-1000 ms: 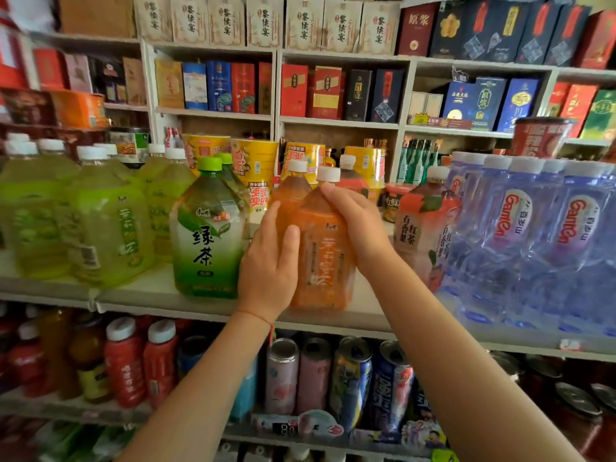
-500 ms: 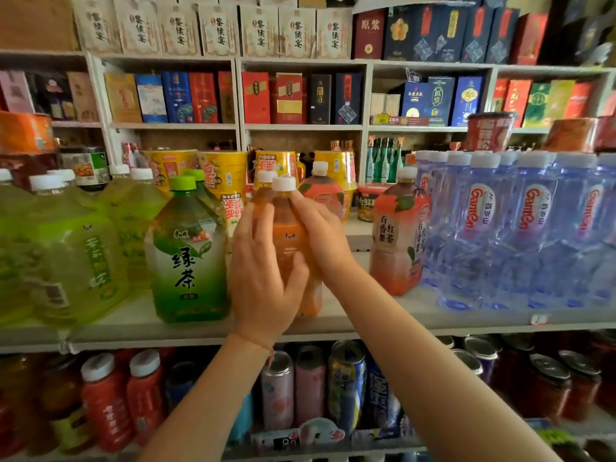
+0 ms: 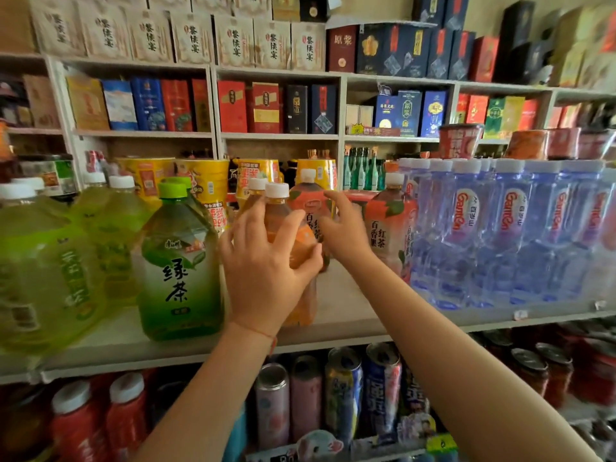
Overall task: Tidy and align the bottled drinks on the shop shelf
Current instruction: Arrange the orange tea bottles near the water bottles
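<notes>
An orange tea bottle point(image 3: 277, 208) with a white cap stands at the front of the white shelf point(image 3: 350, 316). My left hand point(image 3: 266, 265) lies over its front, fingers spread and thumb hooked round its right side. A second orange bottle point(image 3: 256, 188) stands close behind it. My right hand point(image 3: 346, 231) is off the orange bottle, fingers apart, beside a red-labelled tea bottle point(image 3: 308, 200) further back; it is blurred and holds nothing. Another red-labelled tea bottle point(image 3: 390, 228) stands to the right.
A large green tea bottle point(image 3: 180, 261) stands just left of my left hand, with yellow-green bottles point(image 3: 50, 261) beyond it. Packed water bottles point(image 3: 510, 228) fill the shelf's right. Yellow cups point(image 3: 203, 181) stand behind. Cans point(image 3: 343, 395) and red bottles point(image 3: 80, 425) sit below.
My right hand has let go of the orange bottle and moved right and back toward the red-labelled bottle. My left hand's fingers have spread wider on the orange bottle.
</notes>
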### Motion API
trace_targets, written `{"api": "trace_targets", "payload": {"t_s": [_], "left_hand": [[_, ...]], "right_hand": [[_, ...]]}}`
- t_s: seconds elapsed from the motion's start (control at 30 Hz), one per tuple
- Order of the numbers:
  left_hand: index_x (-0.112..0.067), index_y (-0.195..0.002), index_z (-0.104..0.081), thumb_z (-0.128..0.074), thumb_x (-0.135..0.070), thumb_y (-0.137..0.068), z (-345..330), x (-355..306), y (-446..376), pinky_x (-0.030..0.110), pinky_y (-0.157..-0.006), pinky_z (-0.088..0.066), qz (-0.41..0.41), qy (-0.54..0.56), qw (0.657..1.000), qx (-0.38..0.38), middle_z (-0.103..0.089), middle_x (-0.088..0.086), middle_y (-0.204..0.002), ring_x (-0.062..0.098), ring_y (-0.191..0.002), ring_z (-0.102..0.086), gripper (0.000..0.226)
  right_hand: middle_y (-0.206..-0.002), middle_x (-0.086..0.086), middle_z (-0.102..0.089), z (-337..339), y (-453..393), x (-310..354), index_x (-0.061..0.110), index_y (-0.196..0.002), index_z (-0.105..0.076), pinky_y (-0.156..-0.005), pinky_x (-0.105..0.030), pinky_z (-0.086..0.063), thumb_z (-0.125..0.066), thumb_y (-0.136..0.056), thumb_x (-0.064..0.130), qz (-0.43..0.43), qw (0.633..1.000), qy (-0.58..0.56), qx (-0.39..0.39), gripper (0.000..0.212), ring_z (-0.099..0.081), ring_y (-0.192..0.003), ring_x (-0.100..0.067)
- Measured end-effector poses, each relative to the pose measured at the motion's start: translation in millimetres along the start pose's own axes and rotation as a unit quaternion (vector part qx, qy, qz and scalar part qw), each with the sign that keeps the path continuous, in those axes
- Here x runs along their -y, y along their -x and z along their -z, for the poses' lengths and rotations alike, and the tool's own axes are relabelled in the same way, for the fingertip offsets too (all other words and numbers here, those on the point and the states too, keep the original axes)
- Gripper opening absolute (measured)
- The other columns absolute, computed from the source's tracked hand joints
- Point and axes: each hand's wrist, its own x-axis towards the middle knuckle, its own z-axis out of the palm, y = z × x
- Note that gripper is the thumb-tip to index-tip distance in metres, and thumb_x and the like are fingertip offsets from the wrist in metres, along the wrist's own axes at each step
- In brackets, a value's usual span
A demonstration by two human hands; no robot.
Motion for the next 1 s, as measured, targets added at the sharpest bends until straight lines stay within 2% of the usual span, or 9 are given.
{"api": "trace_targets", "payload": {"t_s": [0.03,0.1,0.23,0.37,0.47,0.63,0.73,0.83,1.0], "left_hand": [[-0.024,-0.127,-0.067,-0.064,-0.054,-0.088,-1,-1,1,0.052,-0.1,-0.042,0.002,-0.001,1.0,-0.005,-0.057,0.02,-0.137,0.038,-0.126,-0.054,0.05],[-0.024,-0.127,-0.068,-0.063,-0.054,-0.087,-2,-1,0,0.052,-0.099,-0.041,0.003,-0.005,1.0,-0.013,-0.058,0.02,-0.137,0.037,-0.126,-0.055,0.049],[-0.025,-0.125,-0.069,-0.061,-0.054,-0.087,-1,-5,-2,0.05,-0.099,-0.04,0.013,-0.016,0.999,-0.024,-0.059,0.019,-0.136,0.035,-0.125,-0.055,0.049],[-0.026,-0.124,-0.07,-0.059,-0.054,-0.088,-1,-8,-5,0.049,-0.099,-0.04,0.016,-0.026,0.999,-0.03,-0.059,0.017,-0.137,0.034,-0.126,-0.056,0.047],[-0.027,-0.125,-0.069,-0.06,-0.054,-0.088,0,-7,-7,0.047,-0.099,-0.037,0.026,-0.036,0.999,-0.023,-0.059,0.017,-0.137,0.033,-0.127,-0.056,0.047],[-0.027,-0.125,-0.069,-0.063,-0.053,-0.086,0,-7,0,0.047,-0.098,-0.038,0.03,-0.049,0.998,-0.01,-0.059,0.017,-0.138,0.033,-0.126,-0.056,0.047],[-0.027,-0.125,-0.069,-0.062,-0.051,-0.086,2,-7,-2,0.049,-0.099,-0.039,0.042,-0.049,0.998,-0.01,-0.058,0.018,-0.138,0.035,-0.126,-0.055,0.046],[-0.025,-0.125,-0.068,-0.058,-0.048,-0.089,3,-15,0,0.053,-0.102,-0.04,0.066,-0.048,0.997,-0.011,-0.057,0.02,-0.138,0.037,-0.127,-0.053,0.045],[-0.021,-0.127,-0.063,-0.053,-0.039,-0.093,1,-40,2,0.056,-0.116,-0.025,0.133,-0.029,0.991,0.001,-0.043,0.023,-0.15,0.04,-0.14,-0.038,0.04]], "right_hand": [[-0.143,-0.009,-0.043,-2,-8,0,0.031,-0.146,-0.044,-0.103,-0.037,-0.044,-0.055,-0.092,0.017,0.001,0.999,0.035,0.007,0.058,-0.047,-0.128,-0.026],[-0.144,-0.014,-0.036,-9,-23,6,0.037,-0.146,-0.04,-0.104,-0.04,-0.041,-0.06,-0.093,0.023,0.015,0.997,0.078,0.023,0.059,-0.042,-0.131,-0.034],[-0.142,-0.018,-0.036,-23,-45,10,0.041,-0.148,-0.032,-0.107,-0.052,-0.04,-0.058,-0.094,0.046,0.044,0.974,0.215,0.05,0.06,-0.039,-0.13,-0.04],[-0.137,-0.024,-0.039,-33,-59,11,0.033,-0.149,-0.029,-0.102,-0.054,-0.043,-0.057,-0.096,0.039,0.046,0.952,0.302,0.026,0.06,-0.04,-0.125,-0.045],[-0.139,-0.027,-0.034,-40,-61,17,0.029,-0.146,-0.03,-0.1,-0.056,-0.045,-0.054,-0.098,0.03,0.045,0.949,0.311,0.024,0.054,-0.036,-0.126,-0.05],[-0.153,-0.027,-0.019,-34,-58,13,0.032,-0.142,-0.037,-0.103,-0.061,-0.04,-0.056,-0.094,0.03,0.052,0.955,0.285,0.058,0.051,-0.023,-0.134,-0.054],[-0.152,-0.025,-0.02,-21,-53,17,0.035,-0.141,-0.038,-0.102,-0.06,-0.043,-0.062,-0.09,0.044,0.062,0.951,0.293,0.079,0.058,-0.024,-0.135,-0.054],[-0.151,-0.021,-0.024,-1,-45,22,0.034,-0.145,-0.036,-0.101,-0.054,-0.045,-0.065,-0.087,0.05,0.063,0.942,0.314,0.101,0.066,-0.028,-0.135,-0.051],[-0.146,-0.018,-0.032,26,-24,31,0.033,-0.145,-0.036,-0.093,-0.049,-0.048,-0.065,-0.085,0.057,0.102,0.915,0.37,0.125,0.071,-0.04,-0.129,-0.047]]}}
